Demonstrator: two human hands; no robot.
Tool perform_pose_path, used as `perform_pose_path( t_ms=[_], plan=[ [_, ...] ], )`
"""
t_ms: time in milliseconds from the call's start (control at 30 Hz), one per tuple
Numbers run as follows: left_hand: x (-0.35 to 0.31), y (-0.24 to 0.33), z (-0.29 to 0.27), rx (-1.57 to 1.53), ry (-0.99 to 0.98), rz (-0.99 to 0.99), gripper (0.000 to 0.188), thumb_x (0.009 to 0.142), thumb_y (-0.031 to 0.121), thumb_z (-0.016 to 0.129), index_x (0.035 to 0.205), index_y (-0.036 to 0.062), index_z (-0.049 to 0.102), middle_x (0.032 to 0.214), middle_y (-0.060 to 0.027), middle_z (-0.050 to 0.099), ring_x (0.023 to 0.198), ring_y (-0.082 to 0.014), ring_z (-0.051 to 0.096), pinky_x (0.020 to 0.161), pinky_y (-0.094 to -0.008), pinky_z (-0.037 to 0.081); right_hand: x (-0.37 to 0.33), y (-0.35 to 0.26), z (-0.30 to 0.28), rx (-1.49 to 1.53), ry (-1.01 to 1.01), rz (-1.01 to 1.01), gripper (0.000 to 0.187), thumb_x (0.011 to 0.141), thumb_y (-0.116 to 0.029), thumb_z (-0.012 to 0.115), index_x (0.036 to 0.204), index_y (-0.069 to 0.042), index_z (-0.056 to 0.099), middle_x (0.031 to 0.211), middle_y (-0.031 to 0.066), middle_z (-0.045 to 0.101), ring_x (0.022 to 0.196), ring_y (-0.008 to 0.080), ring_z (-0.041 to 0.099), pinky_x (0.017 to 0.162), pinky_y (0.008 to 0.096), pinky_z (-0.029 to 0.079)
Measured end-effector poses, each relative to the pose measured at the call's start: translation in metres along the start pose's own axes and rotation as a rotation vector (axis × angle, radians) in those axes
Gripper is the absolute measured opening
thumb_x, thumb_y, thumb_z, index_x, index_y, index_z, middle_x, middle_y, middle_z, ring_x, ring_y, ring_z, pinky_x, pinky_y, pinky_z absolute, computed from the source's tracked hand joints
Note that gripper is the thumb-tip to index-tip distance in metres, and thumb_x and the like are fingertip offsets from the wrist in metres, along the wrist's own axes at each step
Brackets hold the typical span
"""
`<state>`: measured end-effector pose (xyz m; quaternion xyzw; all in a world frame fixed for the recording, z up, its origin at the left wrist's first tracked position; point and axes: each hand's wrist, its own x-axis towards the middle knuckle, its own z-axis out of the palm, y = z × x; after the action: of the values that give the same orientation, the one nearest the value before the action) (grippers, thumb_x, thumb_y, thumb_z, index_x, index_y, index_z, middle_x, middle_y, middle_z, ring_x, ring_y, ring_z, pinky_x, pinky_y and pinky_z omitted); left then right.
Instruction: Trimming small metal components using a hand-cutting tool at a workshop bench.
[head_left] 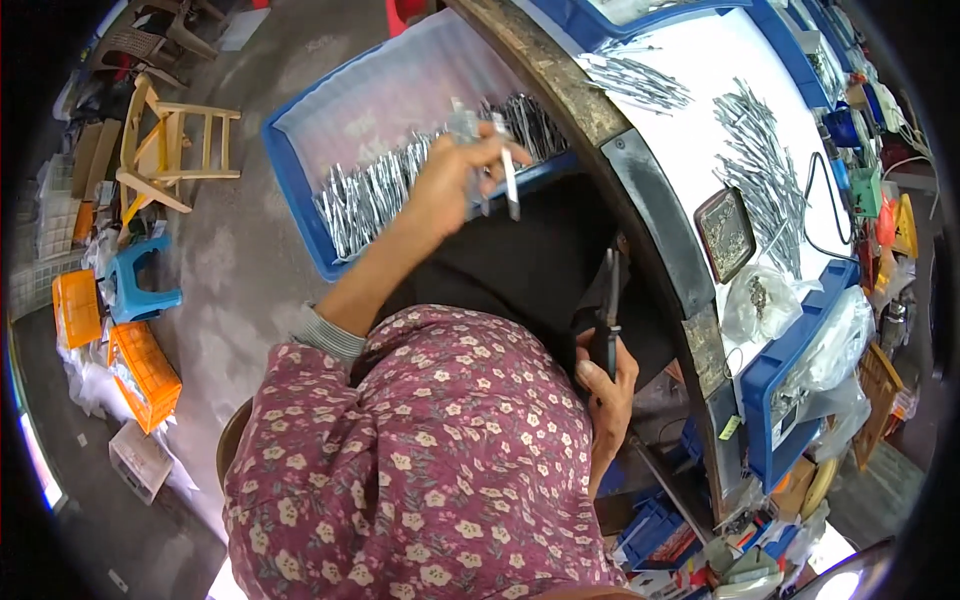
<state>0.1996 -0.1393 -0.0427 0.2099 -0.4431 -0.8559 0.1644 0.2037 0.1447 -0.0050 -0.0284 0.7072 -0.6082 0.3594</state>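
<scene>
While the left hand (455, 180) hovered over the blue tray (290, 170), fingers pinched a metal piece (509, 180) (more lay inside) | right hand (605, 385), beside the tray, gripped dark pliers (608, 315).

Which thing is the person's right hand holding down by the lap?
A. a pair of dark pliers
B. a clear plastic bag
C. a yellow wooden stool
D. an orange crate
A: the right hand grips dark pliers pointing up beside the workbench edge, while the left hand holds small metal pieces over the blue tray.
</scene>
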Motion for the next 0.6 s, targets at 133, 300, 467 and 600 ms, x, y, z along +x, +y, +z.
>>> perform_pose_path(
  t_ms=[133, 300, 467, 600],
  plan=[
    [0.014, -0.008, -0.045, -0.132, 0.184, -0.141, 0.009, 0.085, 0.006, 0.052, 0.091, 0.0010, 0.051, 0.081, -0.0175, 0.063, 0.068, -0.0207, 0.059, 0.060, -0.0307, 0.049, 0.005, 0.012, -0.001, -0.097, -0.058, 0.017, 0.043, 0.064, -0.032, 0.069, 0.092, -0.001, 0.056, 0.070, -0.0016, 0.047, 0.066, 0.0088, 0.042, 0.060, 0.0241, 0.034],
    [0.037, -0.040, -0.064, 0.071, 0.136, -0.135, 0.012, 0.082, 0.002, 0.053, 0.091, -0.0035, 0.051, 0.074, -0.0159, 0.060, 0.061, -0.0217, 0.058, 0.057, -0.0304, 0.048, 0.006, 0.021, -0.001, -0.229, -0.091, -0.039, 0.048, 0.067, -0.036, 0.071, 0.096, 0.000, 0.057, 0.069, -0.0009, 0.047, 0.064, 0.0093, 0.043, 0.057, 0.0252, 0.035],
    [0.048, -0.062, -0.084, 0.120, 0.276, -0.044, 0.015, 0.080, 0.000, 0.052, 0.092, -0.0073, 0.050, 0.071, -0.0137, 0.058, 0.060, -0.0221, 0.058, 0.054, -0.0323, 0.049, 0.003, 0.023, 0.000, -0.247, -0.066, -0.035, 0.052, 0.067, -0.039, 0.072, 0.098, 0.000, 0.057, 0.067, -0.0009, 0.047, 0.062, 0.0097, 0.043, 0.055, 0.0256, 0.035],
    [0.051, -0.059, -0.093, 0.039, 0.371, -0.045, 0.013, 0.081, 0.001, 0.053, 0.091, -0.0064, 0.051, 0.070, -0.0131, 0.059, 0.061, -0.0220, 0.061, 0.054, -0.0312, 0.053, 0.004, 0.024, 0.000, -0.245, -0.077, -0.026, 0.052, 0.067, -0.038, 0.072, 0.098, 0.001, 0.057, 0.067, -0.0009, 0.046, 0.061, 0.0099, 0.043, 0.054, 0.0262, 0.035]
  ],
)
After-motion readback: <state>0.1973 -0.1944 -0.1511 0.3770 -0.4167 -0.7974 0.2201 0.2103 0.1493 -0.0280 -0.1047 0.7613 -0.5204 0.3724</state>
